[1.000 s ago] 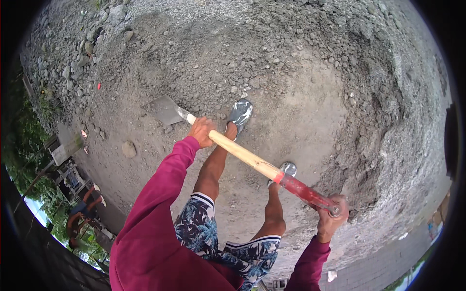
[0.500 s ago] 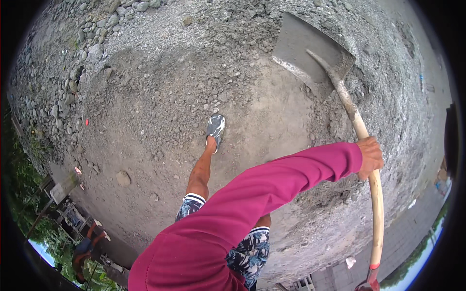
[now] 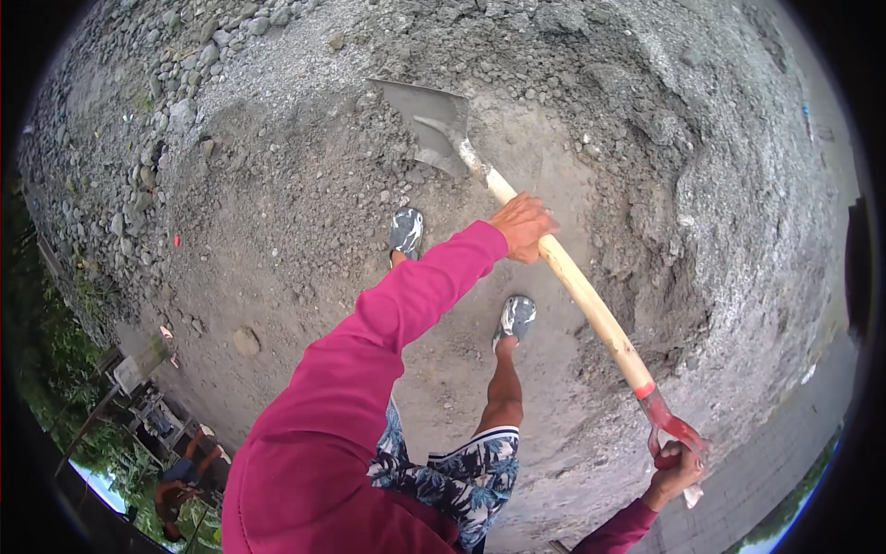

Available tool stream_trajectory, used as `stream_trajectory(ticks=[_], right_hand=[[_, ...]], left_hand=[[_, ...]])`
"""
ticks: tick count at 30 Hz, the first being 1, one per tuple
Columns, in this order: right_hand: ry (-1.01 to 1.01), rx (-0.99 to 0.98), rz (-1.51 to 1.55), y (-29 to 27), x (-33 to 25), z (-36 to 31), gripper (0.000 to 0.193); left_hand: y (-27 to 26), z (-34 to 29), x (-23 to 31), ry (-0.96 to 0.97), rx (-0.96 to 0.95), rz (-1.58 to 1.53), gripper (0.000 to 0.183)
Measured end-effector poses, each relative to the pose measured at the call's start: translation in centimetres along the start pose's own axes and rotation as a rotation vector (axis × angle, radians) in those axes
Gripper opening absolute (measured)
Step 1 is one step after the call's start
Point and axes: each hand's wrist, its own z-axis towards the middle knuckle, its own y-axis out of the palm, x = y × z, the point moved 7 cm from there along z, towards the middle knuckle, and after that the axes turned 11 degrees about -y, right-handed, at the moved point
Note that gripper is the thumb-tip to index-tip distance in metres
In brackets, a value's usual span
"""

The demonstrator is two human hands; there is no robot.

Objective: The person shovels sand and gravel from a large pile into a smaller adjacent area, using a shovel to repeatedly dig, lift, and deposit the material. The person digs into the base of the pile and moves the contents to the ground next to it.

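My left hand (image 3: 523, 227) is wrapped round the pale wooden shaft of a shovel (image 3: 595, 309), not far above its blade. At the shaft's other end, my right hand (image 3: 676, 473) grips the red handle. The grey metal blade (image 3: 429, 111) lies at the loose, crumbled gravel (image 3: 360, 138) ahead of my feet; its far edge meets the gravel, and I cannot tell how deep it sits. The shovel slants from the upper middle down to the lower right, across my front.
My feet, in grey-and-white shoes (image 3: 514, 319), stand apart on packed dirt. A rough gravel bank (image 3: 646, 185) rises at the right. Rounded stones (image 3: 185, 115) lie at the upper left, and a lone rock (image 3: 246, 341) sits nearer. Another person (image 3: 175, 489) is at the far lower left.
The shovel has swung left, its blade going from the upper right to the upper middle. My left hand moved left with the shaft. My right hand has come into view on the red handle.
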Motion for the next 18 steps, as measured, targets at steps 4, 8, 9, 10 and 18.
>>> stream_trajectory(ticks=[4, 8, 9, 10, 18], right_hand=[[-0.149, -0.088, -0.104, 5.1, -8.1, -1.8, 0.026], [-0.243, 0.015, -0.069, 1.9, -17.4, 0.3, 0.02], [-0.355, 0.091, -0.121, -1.5, -21.3, 0.7, 0.02], [-0.389, 0.138, -0.137, -3.4, -24.4, 1.1, 0.02], [-0.521, 0.152, -0.225, -1.5, -37.2, 15.0, 0.017]], left_hand=[[-6.0, -4.2, 0.8, -0.167, -0.119, 0.064, 0.035], [-16.3, 1.1, 8.5, 0.127, 0.32, -0.043, 0.024], [-19.7, 3.5, 11.7, 0.24, 0.493, -0.151, 0.022], [-22.2, 6.2, 15.3, 0.231, 0.421, -0.129, 0.017], [-37.1, 19.2, 22.8, 0.404, 0.703, -0.175, 0.014]])
